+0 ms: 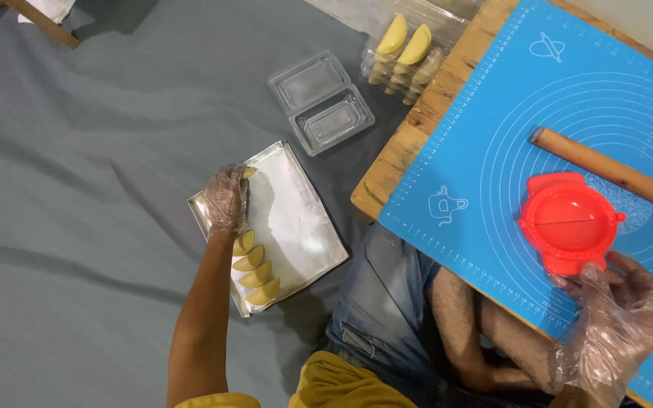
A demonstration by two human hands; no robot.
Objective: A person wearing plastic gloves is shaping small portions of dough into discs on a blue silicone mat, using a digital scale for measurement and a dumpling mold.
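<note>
Reaching out over the metal tray [296, 227] on the grey floor cloth, the gloved left hand [225, 199] curls around a pale folded dumpling [249, 173] at the far end of a row; 4 more dumplings [252, 270] lie along the tray's left edge, nearer the body, the row running lengthwise down the tray. The gloved right hand [620, 313] rests loosely open on the blue mat [493, 151], fingertips touching the near rim of the red dumpling press [568, 223], well apart from the tray.

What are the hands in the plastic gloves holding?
The left hand covers a pastry on the tray; its grip is hidden. The right hand touches the red press's handle.
</note>
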